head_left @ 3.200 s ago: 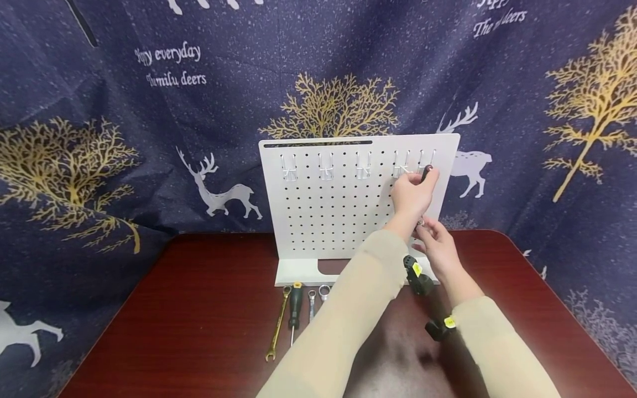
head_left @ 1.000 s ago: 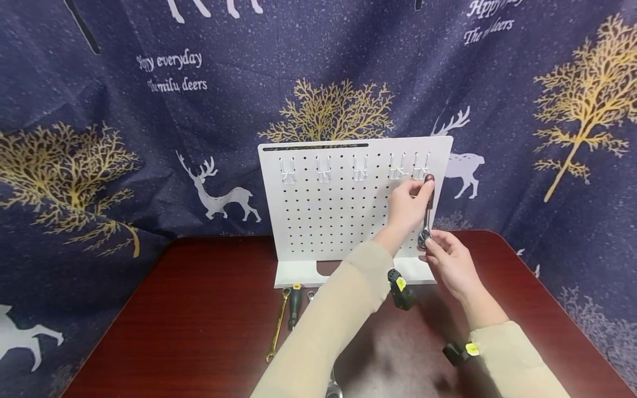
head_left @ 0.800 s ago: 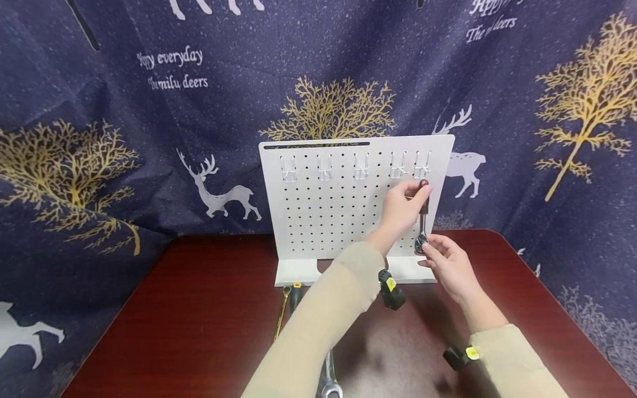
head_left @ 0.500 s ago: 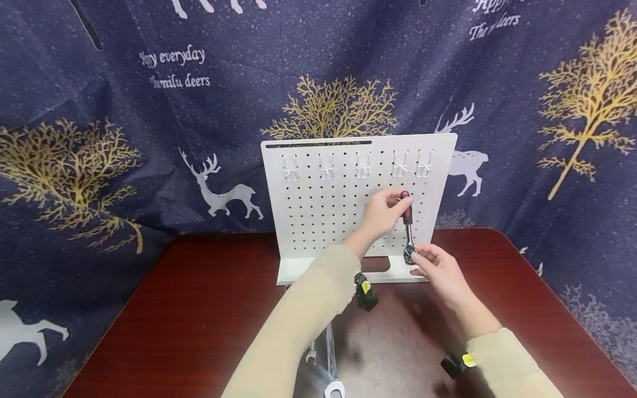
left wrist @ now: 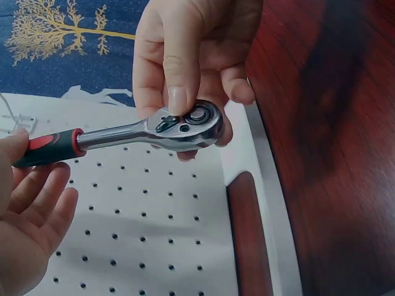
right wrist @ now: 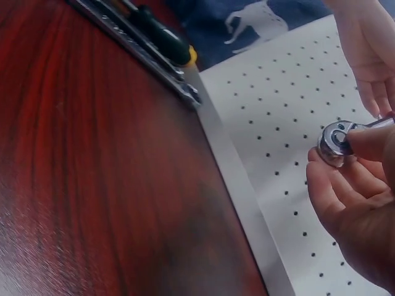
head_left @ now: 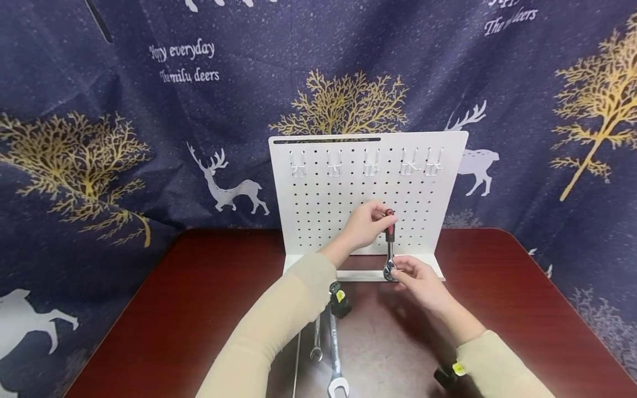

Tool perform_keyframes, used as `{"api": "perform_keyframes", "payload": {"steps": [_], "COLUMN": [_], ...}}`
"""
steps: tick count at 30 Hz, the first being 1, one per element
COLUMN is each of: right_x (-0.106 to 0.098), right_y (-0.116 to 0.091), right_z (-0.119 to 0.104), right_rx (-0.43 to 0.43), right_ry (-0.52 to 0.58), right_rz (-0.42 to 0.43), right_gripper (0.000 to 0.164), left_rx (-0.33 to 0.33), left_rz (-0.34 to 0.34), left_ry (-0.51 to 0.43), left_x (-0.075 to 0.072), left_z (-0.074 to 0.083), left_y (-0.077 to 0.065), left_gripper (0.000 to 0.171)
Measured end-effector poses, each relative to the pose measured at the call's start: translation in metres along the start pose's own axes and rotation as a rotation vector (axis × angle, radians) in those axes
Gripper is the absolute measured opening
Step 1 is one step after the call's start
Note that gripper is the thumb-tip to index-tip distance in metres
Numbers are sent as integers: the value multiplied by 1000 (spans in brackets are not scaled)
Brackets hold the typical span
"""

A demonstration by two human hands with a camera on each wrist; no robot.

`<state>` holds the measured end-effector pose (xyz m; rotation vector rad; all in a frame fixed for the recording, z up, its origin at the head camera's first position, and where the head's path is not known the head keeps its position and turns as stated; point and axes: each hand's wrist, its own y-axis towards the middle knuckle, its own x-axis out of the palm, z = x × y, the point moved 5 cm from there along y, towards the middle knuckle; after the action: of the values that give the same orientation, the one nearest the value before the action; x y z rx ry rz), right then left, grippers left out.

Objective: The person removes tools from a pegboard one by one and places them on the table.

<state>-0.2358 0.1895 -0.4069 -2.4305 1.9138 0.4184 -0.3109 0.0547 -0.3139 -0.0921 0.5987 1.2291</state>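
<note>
A ratchet wrench (head_left: 390,243) with a red-and-dark-green handle hangs upright between both hands, in front of the white pegboard (head_left: 328,215). The left hand (head_left: 365,225) pinches the end of the handle between thumb and fingers. Lower down, the right hand (head_left: 420,283) grips the round chrome ratchet head, its thumb pressed on the face. In the left wrist view the ratchet head (left wrist: 188,125) shows its small lever beside the right thumb. The right wrist view shows the head (right wrist: 333,143) between right thumb and fingers, with most of the handle out of frame.
Several white wire hooks (head_left: 370,163) line the pegboard's upper part. On the dark red table (head_left: 214,287) lie a large open-end wrench (head_left: 335,354) and a smaller wrench (head_left: 317,345), partly under the left sleeve. A screwdriver (right wrist: 163,37) lies near the pegboard base.
Both hands have carried the ratchet wrench left and down, away from the rightmost hook. Its head came into view below the handle, and the left forearm uncovered the large wrench.
</note>
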Motion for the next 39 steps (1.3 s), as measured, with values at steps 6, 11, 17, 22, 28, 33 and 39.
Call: {"api": "perform_keyframes", "payload": {"steps": [6, 11, 17, 22, 28, 33, 39], "right_x": [13, 22, 31, 41, 50, 57, 66], "right_y": [1, 3, 5, 7, 6, 7, 4], "right_z": [4, 10, 14, 14, 17, 19, 23], "right_rx": [18, 34, 62, 60, 73, 57, 56], "right_ry": [-34, -68, -94, -72, -81, -100, -66], "right_rz": [-64, -95, -120, -175, -193, -196, -231], "right_gripper": [35, 33, 34, 35, 28, 24, 25], "left_rx": [-25, -39, -44, -61, -79, -104, -118], "left_rz": [-8, -29, -30, -13, -25, -15, -11], "left_ry": [23, 47, 58, 63, 45, 45, 58], "left_x": [-5, -8, -14, -20, -22, -24, -25], "left_z": [-15, -23, -31, -38, -49, -56, -68], "left_y": [-8, -17, -26, -31, -37, -43, -51], "left_gripper": [22, 24, 25, 25, 25, 25, 24]}}
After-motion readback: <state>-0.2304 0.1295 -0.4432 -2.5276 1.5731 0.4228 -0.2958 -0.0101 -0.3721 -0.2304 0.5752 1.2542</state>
